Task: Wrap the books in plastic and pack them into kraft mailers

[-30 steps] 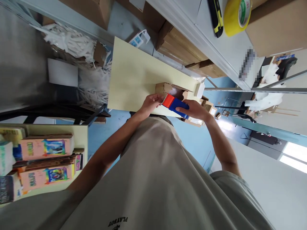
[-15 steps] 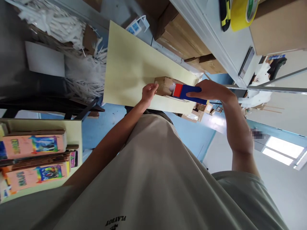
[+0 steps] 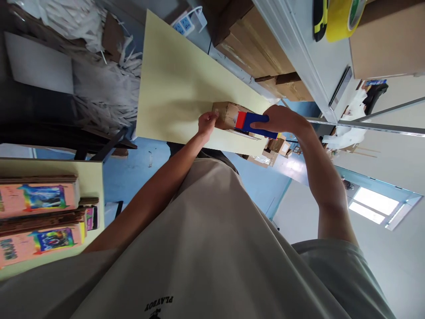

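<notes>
A small brown cardboard box [image 3: 227,115] rests on the pale yellow tabletop [image 3: 172,75]. My left hand [image 3: 207,123] is at its left end, fingers closed and pinching the box's edge. My right hand [image 3: 280,118] grips a flat blue-and-red box [image 3: 260,125], thumb on top and the other fingers mostly hidden behind it. The red end of this flat box points left and lies within the cardboard box's open side. How deep it sits inside is hidden.
Large cartons [image 3: 262,42] stand behind the table, near a white power strip [image 3: 184,25]. On the shelf at upper right lie yellow tape [image 3: 340,20], a utility knife [image 3: 319,20] and a phone [image 3: 341,87]. Printed pink boxes [image 3: 43,197] occupy the left table; white scraps [image 3: 109,88] heap beyond.
My right hand has moved left, pushing the blue-and-red box slightly farther into the cardboard box. My left hand stays at the cardboard box's left end. The whole view has shifted slightly.
</notes>
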`<state>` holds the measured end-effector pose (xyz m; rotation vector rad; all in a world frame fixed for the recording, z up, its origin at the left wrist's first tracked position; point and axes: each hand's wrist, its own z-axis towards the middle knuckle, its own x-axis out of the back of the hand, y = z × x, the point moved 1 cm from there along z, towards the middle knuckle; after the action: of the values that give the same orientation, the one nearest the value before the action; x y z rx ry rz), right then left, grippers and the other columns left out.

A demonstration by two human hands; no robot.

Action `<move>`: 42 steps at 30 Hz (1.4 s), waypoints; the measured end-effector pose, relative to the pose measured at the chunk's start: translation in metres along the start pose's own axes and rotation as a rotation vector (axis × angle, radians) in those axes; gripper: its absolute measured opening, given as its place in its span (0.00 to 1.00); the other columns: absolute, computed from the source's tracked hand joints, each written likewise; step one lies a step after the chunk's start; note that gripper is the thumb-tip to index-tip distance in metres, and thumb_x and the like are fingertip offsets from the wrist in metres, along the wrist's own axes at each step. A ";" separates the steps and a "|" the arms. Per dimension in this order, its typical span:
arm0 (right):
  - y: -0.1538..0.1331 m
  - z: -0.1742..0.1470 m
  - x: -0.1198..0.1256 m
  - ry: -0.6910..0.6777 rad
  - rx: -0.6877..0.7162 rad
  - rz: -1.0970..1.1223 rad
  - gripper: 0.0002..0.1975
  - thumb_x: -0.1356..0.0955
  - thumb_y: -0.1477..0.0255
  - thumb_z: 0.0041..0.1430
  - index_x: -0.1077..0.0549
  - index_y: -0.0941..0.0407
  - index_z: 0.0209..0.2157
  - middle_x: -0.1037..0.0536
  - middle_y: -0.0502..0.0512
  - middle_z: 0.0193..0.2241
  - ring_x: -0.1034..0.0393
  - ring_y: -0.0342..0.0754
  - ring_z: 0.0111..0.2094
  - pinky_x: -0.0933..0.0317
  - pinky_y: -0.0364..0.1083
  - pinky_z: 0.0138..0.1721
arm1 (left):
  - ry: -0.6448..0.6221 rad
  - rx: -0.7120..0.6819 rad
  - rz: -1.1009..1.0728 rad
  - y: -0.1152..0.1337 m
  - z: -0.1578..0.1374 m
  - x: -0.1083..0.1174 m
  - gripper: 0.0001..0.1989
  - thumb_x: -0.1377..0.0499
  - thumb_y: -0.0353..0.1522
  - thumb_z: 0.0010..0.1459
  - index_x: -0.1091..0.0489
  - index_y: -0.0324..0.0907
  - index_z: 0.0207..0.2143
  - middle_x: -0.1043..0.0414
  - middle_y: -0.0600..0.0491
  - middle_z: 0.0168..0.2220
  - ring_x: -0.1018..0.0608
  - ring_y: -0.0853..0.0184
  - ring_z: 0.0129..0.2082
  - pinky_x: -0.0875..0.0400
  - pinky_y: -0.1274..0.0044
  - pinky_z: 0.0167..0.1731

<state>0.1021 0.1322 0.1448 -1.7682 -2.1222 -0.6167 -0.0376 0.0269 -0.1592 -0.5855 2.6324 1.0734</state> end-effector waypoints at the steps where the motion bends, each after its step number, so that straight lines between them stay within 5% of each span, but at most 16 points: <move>1: 0.000 0.001 0.001 -0.006 -0.013 -0.004 0.37 0.25 0.32 0.68 0.16 0.55 0.43 0.22 0.61 0.26 0.19 0.64 0.37 0.31 0.58 0.40 | 0.031 0.007 -0.012 0.000 0.001 -0.003 0.13 0.26 0.33 0.66 0.26 0.46 0.31 0.28 0.55 0.29 0.24 0.64 0.37 0.32 0.76 0.37; 8: 0.000 0.008 -0.002 0.046 -0.023 0.015 0.39 0.21 0.30 0.62 0.17 0.55 0.40 0.26 0.59 0.24 0.21 0.62 0.35 0.31 0.58 0.41 | 0.083 -0.057 0.075 -0.005 0.002 -0.010 0.12 0.28 0.31 0.70 0.24 0.45 0.33 0.18 0.51 0.36 0.19 0.63 0.40 0.26 0.74 0.46; 11: 0.000 0.009 -0.006 0.092 0.054 0.048 0.40 0.20 0.29 0.61 0.16 0.55 0.43 0.27 0.58 0.25 0.20 0.63 0.37 0.29 0.59 0.43 | 0.164 -0.082 0.201 -0.009 0.004 0.001 0.10 0.24 0.29 0.65 0.22 0.46 0.42 0.18 0.51 0.38 0.15 0.59 0.45 0.25 0.71 0.50; 13: 0.001 0.009 -0.007 0.113 0.097 0.061 0.40 0.21 0.29 0.61 0.16 0.55 0.46 0.27 0.58 0.26 0.20 0.64 0.39 0.28 0.60 0.44 | 0.177 -0.108 0.243 -0.007 0.000 0.009 0.19 0.24 0.26 0.60 0.21 0.45 0.51 0.16 0.48 0.43 0.14 0.56 0.49 0.22 0.69 0.53; 18: 0.001 0.007 -0.009 0.119 0.118 0.041 0.41 0.22 0.28 0.62 0.16 0.54 0.45 0.25 0.59 0.27 0.19 0.65 0.40 0.28 0.60 0.44 | -0.120 -0.374 0.248 0.020 -0.035 0.012 0.28 0.25 0.31 0.64 0.22 0.46 0.65 0.17 0.40 0.65 0.18 0.49 0.70 0.20 0.64 0.68; 23: -0.001 0.006 -0.011 0.132 0.128 0.029 0.42 0.23 0.27 0.62 0.16 0.55 0.45 0.24 0.61 0.28 0.19 0.66 0.41 0.29 0.58 0.42 | -0.354 -0.468 0.352 0.036 -0.055 -0.002 0.38 0.19 0.37 0.63 0.24 0.46 0.72 0.22 0.37 0.69 0.21 0.42 0.74 0.21 0.58 0.71; 27: -0.004 0.006 -0.012 0.156 0.152 0.027 0.42 0.23 0.27 0.62 0.16 0.55 0.45 0.23 0.60 0.28 0.19 0.66 0.41 0.30 0.57 0.42 | -0.395 -0.543 0.425 0.040 -0.039 -0.012 0.56 0.12 0.42 0.55 0.31 0.44 0.80 0.26 0.34 0.70 0.24 0.35 0.75 0.26 0.53 0.74; 30: -0.006 0.006 -0.012 0.163 0.146 -0.005 0.40 0.22 0.29 0.63 0.17 0.55 0.43 0.23 0.61 0.29 0.19 0.65 0.41 0.30 0.56 0.43 | -0.438 -0.597 0.503 0.052 -0.027 -0.022 0.60 0.09 0.43 0.48 0.29 0.41 0.78 0.27 0.34 0.68 0.24 0.35 0.73 0.29 0.53 0.75; 33: -0.007 0.005 -0.013 0.176 0.136 -0.014 0.39 0.21 0.31 0.64 0.18 0.56 0.43 0.22 0.63 0.31 0.19 0.67 0.44 0.30 0.57 0.45 | -0.503 -0.600 0.624 0.066 -0.023 -0.032 0.51 0.07 0.37 0.43 0.21 0.38 0.66 0.26 0.36 0.64 0.25 0.41 0.71 0.31 0.57 0.74; 37: -0.007 0.005 -0.015 0.219 0.172 0.016 0.39 0.20 0.32 0.64 0.19 0.57 0.44 0.21 0.64 0.34 0.19 0.69 0.48 0.29 0.57 0.47 | -0.467 -0.555 0.524 0.070 -0.022 -0.037 0.23 0.14 0.34 0.57 0.22 0.41 0.45 0.23 0.41 0.50 0.25 0.49 0.66 0.28 0.65 0.69; 42: -0.008 0.007 -0.022 0.217 0.210 0.037 0.39 0.20 0.32 0.64 0.18 0.58 0.45 0.22 0.63 0.33 0.19 0.70 0.48 0.28 0.59 0.48 | -0.346 -0.512 0.397 0.041 -0.008 -0.035 0.13 0.22 0.36 0.68 0.23 0.45 0.45 0.26 0.41 0.50 0.22 0.44 0.65 0.24 0.59 0.66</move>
<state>0.0992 0.1158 0.1269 -1.5491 -1.9272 -0.5284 -0.0260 0.0575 -0.1155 0.0575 2.2142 1.8034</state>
